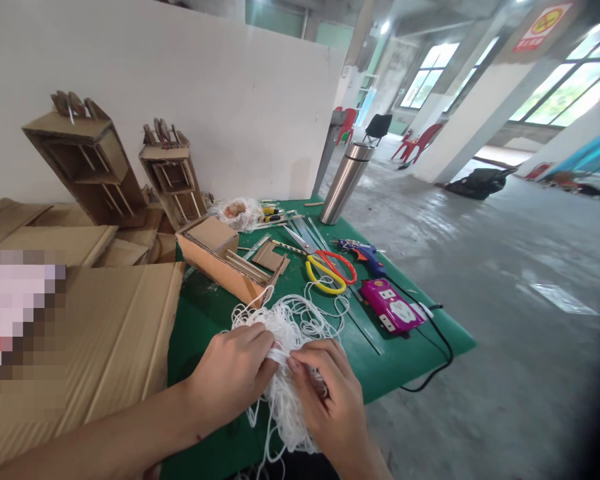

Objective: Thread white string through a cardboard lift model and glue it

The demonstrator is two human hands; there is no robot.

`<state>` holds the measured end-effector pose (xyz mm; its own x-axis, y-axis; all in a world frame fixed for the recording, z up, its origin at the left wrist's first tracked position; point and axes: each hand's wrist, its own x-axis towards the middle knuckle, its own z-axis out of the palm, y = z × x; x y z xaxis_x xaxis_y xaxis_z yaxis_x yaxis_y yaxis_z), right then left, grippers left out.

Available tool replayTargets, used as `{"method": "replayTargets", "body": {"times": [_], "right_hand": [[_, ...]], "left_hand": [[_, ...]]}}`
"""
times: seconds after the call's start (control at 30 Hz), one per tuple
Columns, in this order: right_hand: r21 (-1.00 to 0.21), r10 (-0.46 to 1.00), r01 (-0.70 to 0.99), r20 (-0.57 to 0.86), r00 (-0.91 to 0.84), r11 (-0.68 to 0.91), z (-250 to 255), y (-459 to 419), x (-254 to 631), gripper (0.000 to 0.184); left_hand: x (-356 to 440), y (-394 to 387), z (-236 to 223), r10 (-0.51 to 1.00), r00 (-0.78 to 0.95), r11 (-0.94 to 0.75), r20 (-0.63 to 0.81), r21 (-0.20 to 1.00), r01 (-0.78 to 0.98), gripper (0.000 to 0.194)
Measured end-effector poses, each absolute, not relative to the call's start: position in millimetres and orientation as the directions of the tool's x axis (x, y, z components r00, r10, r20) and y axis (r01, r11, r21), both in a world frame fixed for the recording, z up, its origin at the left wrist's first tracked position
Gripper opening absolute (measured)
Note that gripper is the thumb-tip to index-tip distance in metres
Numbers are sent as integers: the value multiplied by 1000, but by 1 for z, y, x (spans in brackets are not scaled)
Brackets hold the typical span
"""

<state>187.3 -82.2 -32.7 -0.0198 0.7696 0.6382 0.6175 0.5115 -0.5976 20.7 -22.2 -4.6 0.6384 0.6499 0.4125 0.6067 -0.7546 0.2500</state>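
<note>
hands (pixel 237 363) grip thin white string (pixel 291 420) in tangled loops.

Free lane: bare green tabletop (pixel 400 360) right of the right hand (pixel 343 407), lower right of centre. Bounded above by the magenta box (pixel 393 307); black cable (pixel 451 353) loops past its outer edge. Forward path at centre obstructed: loose white cord (pixel 287 417), then cardboard tray (pixel 215 267) and scissors (pixel 317 254). Tall steel flask (pixel 347 183) stands beyond. Left forearm (pixel 130 423) bars lower left.
</note>
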Motion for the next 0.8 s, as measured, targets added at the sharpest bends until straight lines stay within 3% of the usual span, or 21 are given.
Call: {"method": "replayTargets", "body": {"times": [0.57, 0.67, 0.8], "right_hand": [[-558, 753, 589, 643, -137, 584, -25, -86, 190, 20], [-590, 774, 564, 615, -150, 578, -22, -86, 189, 16], [-684, 832, 547, 553, -42, 482, -19, -82, 187, 20]], "left_hand": [[21, -22, -7, 648, 633, -754, 423, 240, 611, 23], [21, -23, -7, 643, 637, -758, 425, 239, 607, 23], [21, -23, -6, 642, 645, -760, 414, 234, 606, 23]]}}
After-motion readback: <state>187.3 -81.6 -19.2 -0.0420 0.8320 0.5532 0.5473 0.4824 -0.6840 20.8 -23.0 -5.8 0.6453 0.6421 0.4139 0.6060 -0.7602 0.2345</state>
